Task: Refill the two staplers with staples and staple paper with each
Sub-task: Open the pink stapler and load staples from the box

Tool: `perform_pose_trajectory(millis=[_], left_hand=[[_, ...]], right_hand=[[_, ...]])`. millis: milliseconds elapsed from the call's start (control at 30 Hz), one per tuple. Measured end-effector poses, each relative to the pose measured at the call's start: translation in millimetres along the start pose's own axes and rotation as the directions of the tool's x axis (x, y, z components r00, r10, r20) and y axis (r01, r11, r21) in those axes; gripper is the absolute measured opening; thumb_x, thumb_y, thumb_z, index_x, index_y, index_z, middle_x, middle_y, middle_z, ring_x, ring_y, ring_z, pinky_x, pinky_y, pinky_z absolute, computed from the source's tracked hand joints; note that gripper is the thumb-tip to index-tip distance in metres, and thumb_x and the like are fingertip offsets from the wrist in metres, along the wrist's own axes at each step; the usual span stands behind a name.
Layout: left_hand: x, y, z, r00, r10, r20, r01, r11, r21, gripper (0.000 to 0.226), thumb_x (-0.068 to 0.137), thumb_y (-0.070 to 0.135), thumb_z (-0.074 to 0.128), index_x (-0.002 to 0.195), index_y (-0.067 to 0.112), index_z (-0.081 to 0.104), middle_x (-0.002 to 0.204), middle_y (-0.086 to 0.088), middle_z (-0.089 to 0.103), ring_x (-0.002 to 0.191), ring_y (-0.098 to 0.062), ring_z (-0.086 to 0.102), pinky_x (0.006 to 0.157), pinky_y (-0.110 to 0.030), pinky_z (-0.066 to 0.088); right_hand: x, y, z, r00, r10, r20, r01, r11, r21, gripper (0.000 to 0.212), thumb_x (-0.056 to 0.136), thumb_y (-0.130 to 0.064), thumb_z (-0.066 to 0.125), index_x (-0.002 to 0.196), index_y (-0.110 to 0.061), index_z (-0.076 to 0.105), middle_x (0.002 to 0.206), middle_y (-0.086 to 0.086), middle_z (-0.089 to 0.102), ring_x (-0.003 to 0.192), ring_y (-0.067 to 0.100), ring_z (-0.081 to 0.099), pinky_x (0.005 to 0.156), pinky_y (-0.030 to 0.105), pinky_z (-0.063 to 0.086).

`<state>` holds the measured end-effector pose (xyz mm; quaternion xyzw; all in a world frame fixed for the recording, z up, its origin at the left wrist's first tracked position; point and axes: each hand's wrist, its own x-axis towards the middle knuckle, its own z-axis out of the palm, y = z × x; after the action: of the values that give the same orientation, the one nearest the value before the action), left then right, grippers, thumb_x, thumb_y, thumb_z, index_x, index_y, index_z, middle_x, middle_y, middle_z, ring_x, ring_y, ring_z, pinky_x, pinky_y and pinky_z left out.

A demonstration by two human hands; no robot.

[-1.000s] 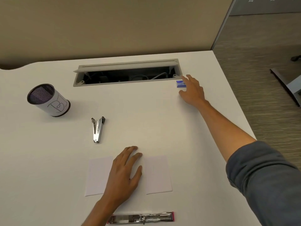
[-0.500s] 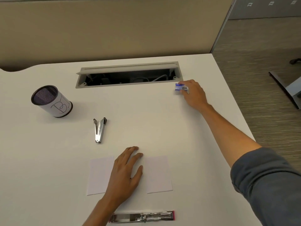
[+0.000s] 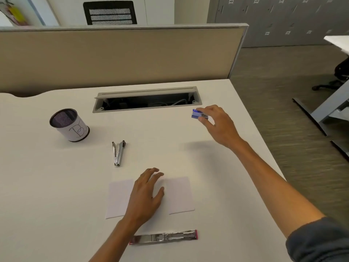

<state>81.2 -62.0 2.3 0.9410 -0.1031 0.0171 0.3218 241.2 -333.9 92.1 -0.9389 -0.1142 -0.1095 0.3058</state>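
Observation:
My right hand (image 3: 217, 123) holds a small blue staple box (image 3: 198, 114) pinched between thumb and fingers, lifted just above the white desk near the cable tray's right end. My left hand (image 3: 147, 193) lies flat, fingers spread, on white paper (image 3: 179, 195) in the desk's middle. A small silver stapler (image 3: 118, 153) lies left of centre, beyond the paper. A long stapler with pink ends (image 3: 164, 237), swung open flat, lies at the near edge below the paper.
A mesh pen cup (image 3: 69, 124) with a white label stands at the left. An open grey cable tray (image 3: 147, 100) is sunk into the desk at the back, in front of a beige partition. The desk's right edge (image 3: 264, 140) drops to carpet.
My right hand closed on the blue staple box by the cable tray and lifted it off the desk, drawing back slightly. The left hand stayed on the paper. The view tilted up.

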Motion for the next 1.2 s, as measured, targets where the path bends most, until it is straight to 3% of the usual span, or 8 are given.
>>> perform_pose_trajectory(millis=[100, 433, 633, 833, 1033, 1200], left_hand=[[-4.4, 10.4, -7.9, 0.998, 0.011, -0.056, -0.013, 0.999, -0.041, 0.037, 0.087, 0.035, 0.052, 0.121, 0.024, 0.061, 0.133, 0.009, 0.053, 0.124, -0.015, 0.051, 0.101, -0.037, 0.045], [-33.7, 37.6, -29.4, 0.986, 0.016, -0.166, -0.043, 0.986, -0.159, 0.029, 0.084, 0.028, 0.061, 0.111, 0.022, 0.067, 0.121, 0.01, 0.06, 0.117, -0.008, 0.052, 0.095, -0.031, 0.042], [-59.6, 52.8, -44.5, 0.99, -0.007, -0.141, -0.032, 0.962, -0.27, 0.027, 0.084, 0.03, 0.063, 0.11, 0.023, 0.069, 0.117, 0.014, 0.064, 0.116, -0.003, 0.054, 0.099, -0.022, 0.042], [-74.8, 67.2, -66.8, 0.993, -0.018, -0.113, -0.027, 0.923, -0.383, 0.021, 0.088, 0.02, 0.068, 0.109, 0.021, 0.069, 0.107, 0.015, 0.07, 0.104, -0.003, 0.062, 0.087, -0.013, 0.043], [-79.9, 86.2, -90.0, 0.991, -0.052, -0.121, -0.024, 0.83, -0.558, 0.023, 0.092, 0.021, 0.058, 0.112, 0.017, 0.068, 0.1, 0.008, 0.074, 0.094, -0.015, 0.069, 0.086, -0.027, 0.053], [-78.8, 97.3, -107.3, 0.99, -0.097, -0.106, -0.005, 0.715, -0.699, 0.024, 0.099, 0.006, 0.051, 0.118, 0.013, 0.065, 0.096, 0.001, 0.075, 0.084, -0.013, 0.07, 0.078, -0.024, 0.053]], right_hand=[[-24.8, -21.4, -13.8, 0.999, -0.033, 0.004, 0.033, 0.999, 0.032, 0.036, 0.101, -0.031, 0.051, 0.135, -0.023, 0.057, 0.119, 0.0, 0.058, 0.105, 0.015, 0.055, 0.084, 0.032, 0.049], [-118.8, -81.3, -30.7, 0.996, -0.058, 0.061, 0.046, 0.982, 0.185, 0.036, 0.093, -0.03, 0.066, 0.128, -0.025, 0.062, 0.123, -0.009, 0.062, 0.11, 0.006, 0.057, 0.089, 0.019, 0.044], [-164.0, -108.5, -25.2, 0.995, -0.063, 0.081, 0.044, 0.974, 0.221, 0.031, 0.089, -0.028, 0.071, 0.119, -0.024, 0.064, 0.115, -0.011, 0.066, 0.105, 0.004, 0.058, 0.083, 0.01, 0.039], [-190.3, -134.5, -28.5, 0.997, -0.057, 0.052, 0.039, 0.955, 0.295, 0.04, 0.085, -0.028, 0.076, 0.122, -0.027, 0.062, 0.106, -0.016, 0.066, 0.102, 0.004, 0.059, 0.08, 0.011, 0.041], [-201.3, -159.1, -35.1, 0.994, -0.105, 0.004, 0.099, 0.948, 0.303, 0.045, 0.081, -0.027, 0.079, 0.123, -0.025, 0.061, 0.103, -0.014, 0.068, 0.1, 0.006, 0.06, 0.079, 0.012, 0.043], [-204.0, -173.5, -38.2, 0.991, -0.133, -0.029, 0.135, 0.941, 0.309, 0.047, 0.08, -0.03, 0.079, 0.123, -0.026, 0.06, 0.103, -0.015, 0.068, 0.1, 0.006, 0.06, 0.077, 0.013, 0.045]])
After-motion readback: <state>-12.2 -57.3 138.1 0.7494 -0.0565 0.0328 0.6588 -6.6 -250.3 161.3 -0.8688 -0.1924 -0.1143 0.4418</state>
